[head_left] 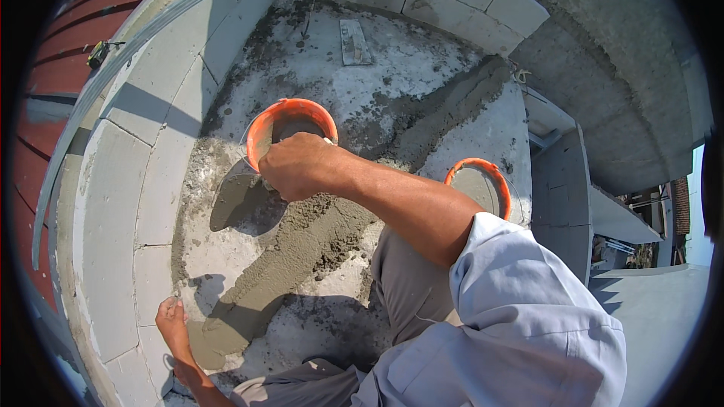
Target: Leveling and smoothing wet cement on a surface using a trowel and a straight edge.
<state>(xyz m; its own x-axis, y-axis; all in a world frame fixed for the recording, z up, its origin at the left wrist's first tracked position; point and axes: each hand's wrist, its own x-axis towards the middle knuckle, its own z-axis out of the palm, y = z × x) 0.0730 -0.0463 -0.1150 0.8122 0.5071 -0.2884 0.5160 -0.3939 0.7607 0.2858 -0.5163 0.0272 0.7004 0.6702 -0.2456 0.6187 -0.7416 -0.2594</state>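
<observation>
My right hand (pixel 298 166) is closed around what looks like a trowel's handle, its pale end (pixel 329 141) showing past my fist. The grey, mortar-coloured blade (pixel 237 203) points down and left. Right behind the hand stands an orange bucket (pixel 260 132) with grey mortar inside. Beneath lies a thick strip of wet mortar (pixel 290 252), running diagonally over the floor. My left hand (pixel 173 322) is low at the left, beside the block wall and near the strip's end. Its fingers are curled together; what they hold, if anything, is too small to make out.
A second orange bucket (pixel 507 188) with grey contents stands right of my forearm. Pale block walls (pixel 113 218) border the floor at left and back. A flat board (pixel 353 41) lies at the back. Another mortar ridge (pixel 452 113) runs toward the right corner. Outside the wall is red roofing (pixel 75 38).
</observation>
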